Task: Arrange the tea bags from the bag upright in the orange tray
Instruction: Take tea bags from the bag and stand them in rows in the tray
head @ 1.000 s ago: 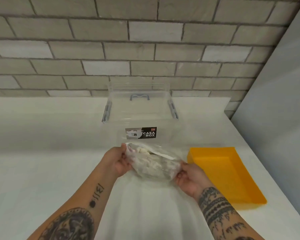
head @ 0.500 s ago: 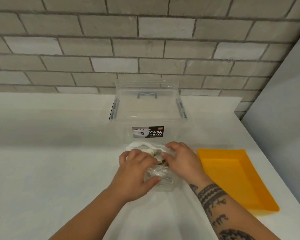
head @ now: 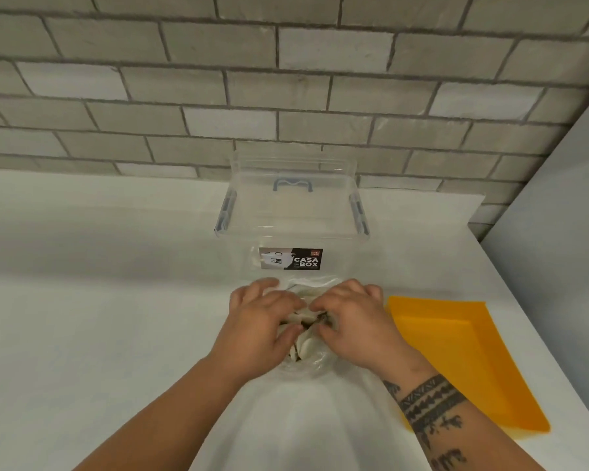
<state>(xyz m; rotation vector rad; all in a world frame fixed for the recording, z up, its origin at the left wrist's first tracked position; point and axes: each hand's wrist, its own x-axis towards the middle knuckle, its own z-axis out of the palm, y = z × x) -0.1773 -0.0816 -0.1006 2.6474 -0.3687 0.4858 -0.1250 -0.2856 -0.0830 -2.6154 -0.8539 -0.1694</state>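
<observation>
A clear plastic bag (head: 312, 355) of pale tea bags lies on the white counter, in front of me. My left hand (head: 262, 326) grips the bag's left side with curled fingers. From the other side my right hand (head: 356, 321) grips it too, fingertips meeting the left hand's over the bag's middle. Tea bags (head: 306, 346) show between the two hands; most of the bag is hidden under them. The orange tray (head: 456, 348) sits flat on the counter just right of my right hand, with nothing in it.
A clear lidded storage box (head: 291, 212) with grey clasps and a "CASA BOX" label stands right behind the bag. A brick wall runs along the back. A grey wall closes the right side, beyond the counter's right edge (head: 538, 324).
One second ago the hands held the bag by its two ends, raised. Both hands have since come over its top and closed together on its middle, on the counter.
</observation>
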